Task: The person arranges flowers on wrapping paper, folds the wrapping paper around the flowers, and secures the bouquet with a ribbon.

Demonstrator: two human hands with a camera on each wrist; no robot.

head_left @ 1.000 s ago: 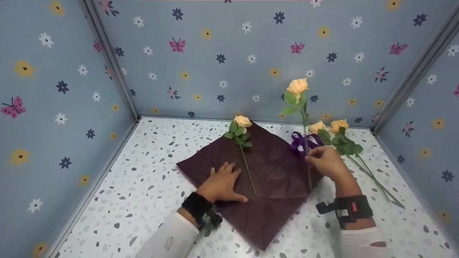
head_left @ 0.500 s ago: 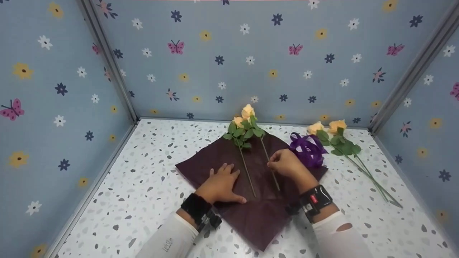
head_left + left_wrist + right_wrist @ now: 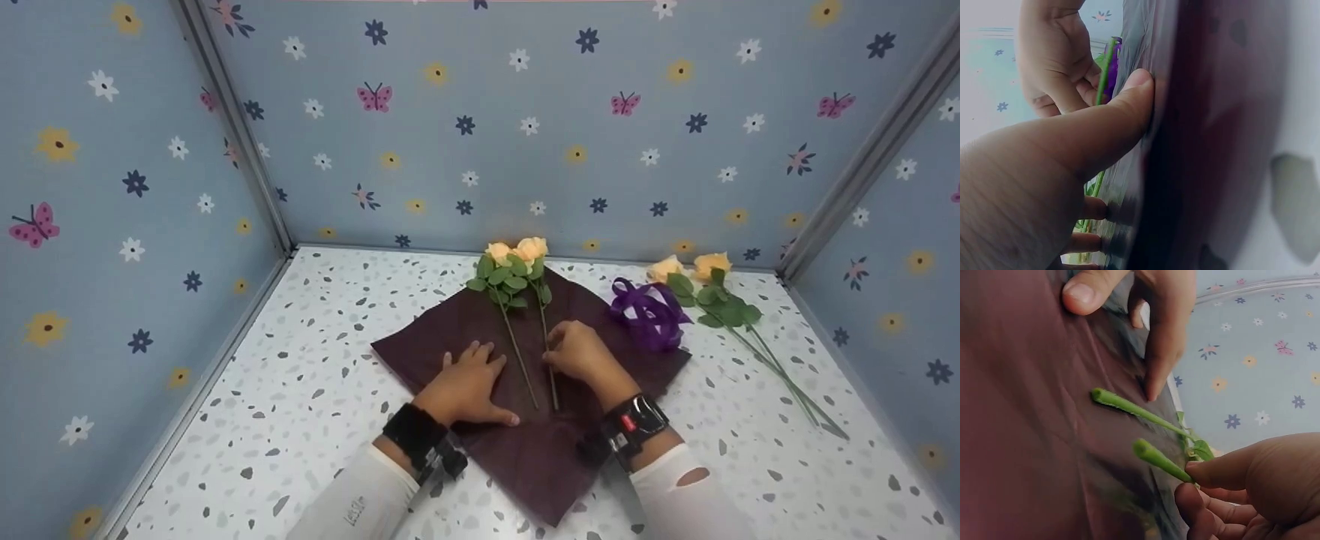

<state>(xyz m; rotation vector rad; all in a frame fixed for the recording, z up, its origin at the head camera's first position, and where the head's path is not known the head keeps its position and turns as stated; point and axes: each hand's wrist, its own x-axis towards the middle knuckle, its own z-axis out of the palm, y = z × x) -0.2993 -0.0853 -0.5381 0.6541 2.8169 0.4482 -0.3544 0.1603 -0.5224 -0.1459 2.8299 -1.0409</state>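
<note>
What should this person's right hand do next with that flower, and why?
I'd say the right hand should loosen its grip, leaving the pinched rose on the dark wrapping sheet. Its bloom appears right beside that of the other rose, their stem ends look nearly level, and the left hand rests spread on the sheet.

Dressed in white, strapped in black

The left sleeve point(image 3: 352, 491) is white, with small dark lettering point(image 3: 354, 510) along the forearm. The right sleeve point(image 3: 686, 499) is white too, pierced by an oval hole point(image 3: 693, 477) near its cuff. A matte black left wristband point(image 3: 409, 433) carries a small dark camera point(image 3: 451, 459). The right wristband point(image 3: 646, 414) is black and partly glossy, with a red label point(image 3: 628, 423). Both hands point(image 3: 466, 386) are bare.
</note>
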